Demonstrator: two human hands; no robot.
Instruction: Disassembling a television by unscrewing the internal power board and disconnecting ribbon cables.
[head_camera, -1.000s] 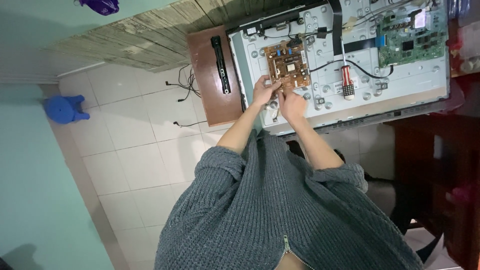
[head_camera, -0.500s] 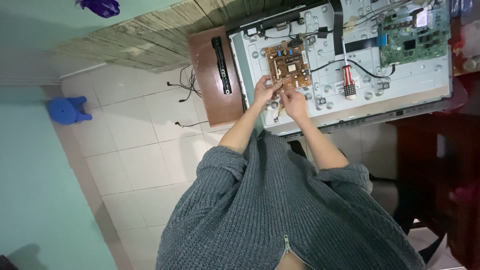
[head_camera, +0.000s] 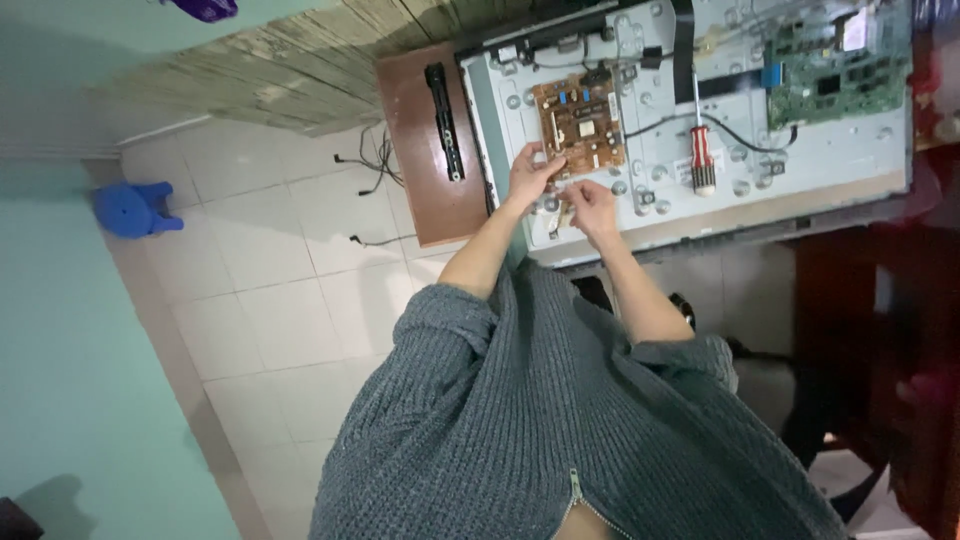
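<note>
**Working the near edge of the brown board**

The open panel (head_camera: 800, 190) lies flat on the worktop (head_camera: 425, 150), its pale metal back facing up; the brown board (head_camera: 580, 122) sits left of centre on it, and the green board (head_camera: 835, 65) is well apart to the right. Both hands meet at the brown board's near edge; the left hand (head_camera: 530, 172) has its fingers curled onto the board's lower corner, and the right hand (head_camera: 592, 205) lies just beside it on the metal, fingers drawn in narrow around something small; what that is cannot be told, it is too small. A red-handled screwdriver (head_camera: 703, 160) rests on the panel between the two boards, near the right hand but untouched; a black bar (head_camera: 445, 120) lies on the worktop left of the panel.

Judging from this, the work is fine handling at the board's edge; it would go best with the left hand steadying the board by its rim, not by the parts on its face; the right hand should move in line with the board and not twist; the black wire (head_camera: 660, 120) running off to the right wants no strain; any small loose piece is safest set on the bare metal close by, away from the panel's edge.
</note>
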